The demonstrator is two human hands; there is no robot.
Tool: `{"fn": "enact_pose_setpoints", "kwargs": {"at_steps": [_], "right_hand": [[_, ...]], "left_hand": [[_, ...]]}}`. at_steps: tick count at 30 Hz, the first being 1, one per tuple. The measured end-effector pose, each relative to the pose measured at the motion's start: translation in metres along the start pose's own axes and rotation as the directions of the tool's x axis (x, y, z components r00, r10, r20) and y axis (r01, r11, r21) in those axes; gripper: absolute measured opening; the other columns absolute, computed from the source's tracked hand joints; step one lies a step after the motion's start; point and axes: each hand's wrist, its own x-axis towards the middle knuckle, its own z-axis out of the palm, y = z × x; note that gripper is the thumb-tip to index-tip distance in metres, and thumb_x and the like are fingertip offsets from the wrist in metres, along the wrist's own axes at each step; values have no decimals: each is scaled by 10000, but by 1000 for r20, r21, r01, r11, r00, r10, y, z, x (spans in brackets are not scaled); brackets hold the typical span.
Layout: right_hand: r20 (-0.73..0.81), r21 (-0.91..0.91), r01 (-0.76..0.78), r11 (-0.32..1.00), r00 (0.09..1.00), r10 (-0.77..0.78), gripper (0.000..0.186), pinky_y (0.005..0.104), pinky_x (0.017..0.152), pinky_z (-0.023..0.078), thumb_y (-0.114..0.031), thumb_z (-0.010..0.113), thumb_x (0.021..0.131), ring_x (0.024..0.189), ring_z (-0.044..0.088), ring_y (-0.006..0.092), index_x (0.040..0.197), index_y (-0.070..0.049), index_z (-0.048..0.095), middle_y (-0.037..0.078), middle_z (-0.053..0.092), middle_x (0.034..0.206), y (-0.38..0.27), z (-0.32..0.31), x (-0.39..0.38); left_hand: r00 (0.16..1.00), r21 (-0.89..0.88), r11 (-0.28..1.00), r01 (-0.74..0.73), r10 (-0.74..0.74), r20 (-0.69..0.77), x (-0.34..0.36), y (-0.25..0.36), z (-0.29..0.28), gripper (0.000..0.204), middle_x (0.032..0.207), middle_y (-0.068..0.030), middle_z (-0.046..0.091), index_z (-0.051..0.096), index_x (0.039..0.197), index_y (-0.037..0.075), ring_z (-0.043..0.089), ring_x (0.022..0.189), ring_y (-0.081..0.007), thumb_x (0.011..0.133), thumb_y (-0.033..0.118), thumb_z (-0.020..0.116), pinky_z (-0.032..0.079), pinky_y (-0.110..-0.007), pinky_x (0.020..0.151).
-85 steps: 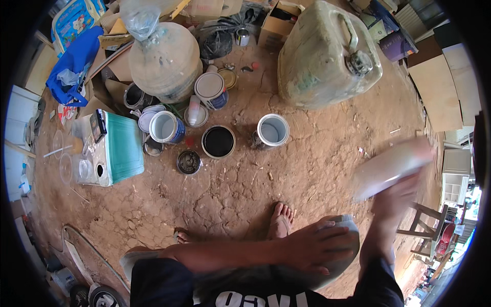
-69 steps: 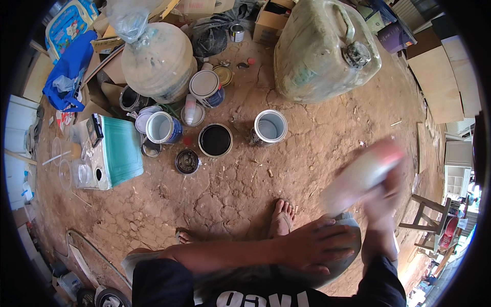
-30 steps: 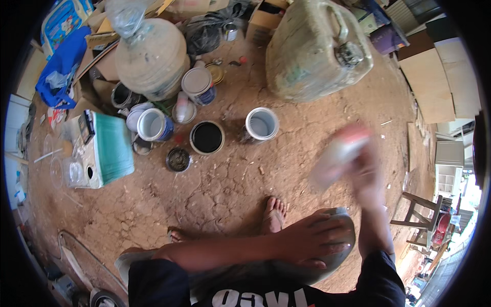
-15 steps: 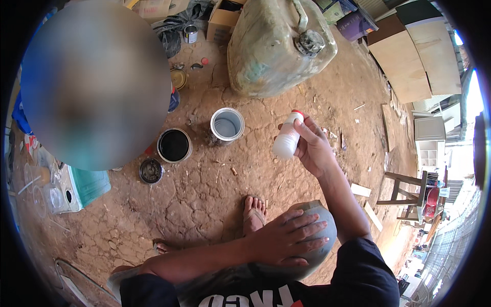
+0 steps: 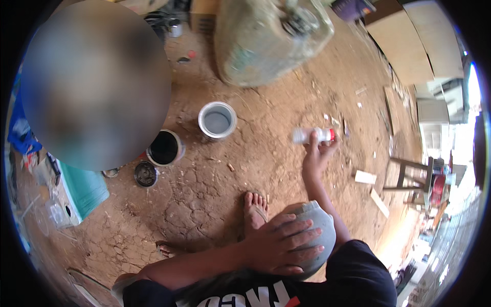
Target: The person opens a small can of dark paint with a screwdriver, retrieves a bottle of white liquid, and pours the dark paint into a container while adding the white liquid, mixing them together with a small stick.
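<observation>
In my right hand (image 5: 318, 159) is a small white translucent plastic bottle (image 5: 305, 135) with a red cap. It is tipped on its side, the cap pointing right, and my thumb and fingers grip it out over the dirt ground. My left hand (image 5: 289, 243) rests flat on my grey-clothed knee (image 5: 321, 233), fingers spread, holding nothing. Left of the bottle stands an open metal can (image 5: 217, 120) with grey contents. Farther left is a can of black liquid (image 5: 164, 147), with a dark-stained round lid (image 5: 146, 174) lying beside it.
A big dirty jerrycan (image 5: 255, 46) stands at the back. A teal-and-white container (image 5: 84, 192) is at the left. Wood pieces (image 5: 365, 177) and a wooden stool (image 5: 409, 174) are on the right. A blurred round patch hides the upper left.
My right hand has reached farther out and turned the bottle from nearly upright to sideways, cap to the right. My left hand stays on my knee. The view has shifted slightly.
</observation>
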Motion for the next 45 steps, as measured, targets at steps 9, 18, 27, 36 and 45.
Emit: {"fn": "enact_pose_setpoints", "kwargs": {"at_steps": [9,18,27,36,45], "right_hand": [[331,-427,40,903,937,115,576,410,810,498,-366,756,788,952,602,352,1186,-46,489,164,607,965,57,43,-58],[673,-106,532,840,660,-333,634,451,895,469,-236,705,795,1104,535,407,1310,-48,386,194,493,1230,84,64,-65],[256,-236,-684,690,641,724,528,391,873,473,-345,594,908,1068,586,336,1359,-103,467,210,609,1171,-69,-146,-164],[145,-322,-715,621,611,778,537,447,970,441,-436,565,895,1149,562,386,1269,-52,540,244,590,1228,-318,-312,-390],[-407,250,-897,364,244,880,442,418,884,497,-366,591,846,1011,645,337,1156,-57,650,203,670,1091,-426,-314,-583]], "left_hand": [[1000,83,996,21,-21,0,-6,-5,-1,458,1345,-79,463,563,1230,277,376,1282,-303,875,567,554,284,-544,1074],[994,202,974,-105,95,57,10,2,-11,604,1455,-225,283,342,1417,203,302,1334,-435,938,556,446,284,-579,1078],[715,157,793,588,-601,358,83,142,22,623,1507,-256,243,209,1470,15,275,1378,-436,986,367,381,227,-572,1098],[-21,490,804,337,-514,858,149,301,4,446,1165,-249,598,554,1243,-4,568,1131,-368,919,302,529,414,-473,964],[-152,479,876,58,-466,872,156,328,-15,471,1096,-234,645,654,1129,41,588,1074,-412,912,425,489,446,-466,943]]}}
